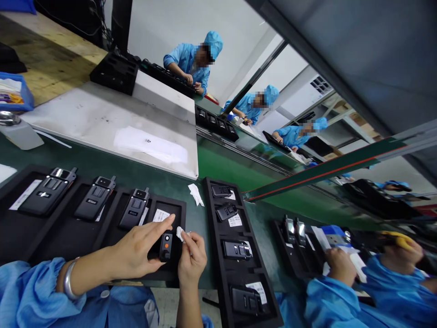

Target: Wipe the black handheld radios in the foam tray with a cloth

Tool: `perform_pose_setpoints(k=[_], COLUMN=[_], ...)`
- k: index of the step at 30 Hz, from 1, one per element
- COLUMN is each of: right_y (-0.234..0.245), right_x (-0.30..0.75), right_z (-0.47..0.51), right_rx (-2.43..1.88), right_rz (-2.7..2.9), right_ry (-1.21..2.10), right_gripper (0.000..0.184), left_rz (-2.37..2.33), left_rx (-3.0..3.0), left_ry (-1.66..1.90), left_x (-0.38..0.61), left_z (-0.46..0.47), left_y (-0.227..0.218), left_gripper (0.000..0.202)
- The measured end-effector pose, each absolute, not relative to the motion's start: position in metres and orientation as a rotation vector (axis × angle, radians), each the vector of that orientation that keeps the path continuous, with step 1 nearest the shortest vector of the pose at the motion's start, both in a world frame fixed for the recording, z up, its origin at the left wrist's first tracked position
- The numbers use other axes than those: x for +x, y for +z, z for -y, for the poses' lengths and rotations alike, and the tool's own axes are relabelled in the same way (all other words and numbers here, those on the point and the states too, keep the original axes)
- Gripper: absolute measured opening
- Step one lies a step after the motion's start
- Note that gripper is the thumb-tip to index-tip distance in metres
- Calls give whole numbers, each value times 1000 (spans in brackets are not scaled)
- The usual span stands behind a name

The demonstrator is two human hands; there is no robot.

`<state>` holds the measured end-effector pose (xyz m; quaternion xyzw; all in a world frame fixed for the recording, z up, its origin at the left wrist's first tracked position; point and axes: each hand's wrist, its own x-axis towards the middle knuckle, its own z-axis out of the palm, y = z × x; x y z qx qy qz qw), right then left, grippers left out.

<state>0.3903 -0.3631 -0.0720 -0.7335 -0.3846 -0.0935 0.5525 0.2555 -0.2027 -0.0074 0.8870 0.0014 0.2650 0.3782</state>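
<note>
My left hand (pixel 131 253), with a silver bracelet at the wrist, grips a black handheld radio (pixel 165 253) between thumb and fingers. A narrow face with a white dot and an orange button points toward me. My right hand (pixel 193 259) pinches a small white wipe (pixel 179 233) just right of the radio, apart from it as far as I can see. Beneath both hands lies a black foam tray (pixel 99 246). Its compartments hold more radios, such as one (pixel 134 209) marked Riton, with white label sheets beside them.
A second black tray (pixel 213 246) with several radios stands to the right. A crumpled wipe (pixel 195 195) lies between the trays. Behind is a pale board (pixel 85 118) with white sheets. A co-worker's hand (pixel 341 266) is at far right. Several people in blue work beyond.
</note>
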Motion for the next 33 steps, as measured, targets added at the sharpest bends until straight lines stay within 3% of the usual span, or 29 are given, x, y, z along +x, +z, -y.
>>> perform_pose_setpoints(k=[33], right_y=[-70], right_x=[390], right_z=[363], right_rx=[-1724], right_rz=[863], right_ry=[-169], right_gripper=[32], left_rz=[-41], left_rx=[2293], left_ry=[649], left_x=[257], left_z=[203], left_y=[-9], left_gripper=[99])
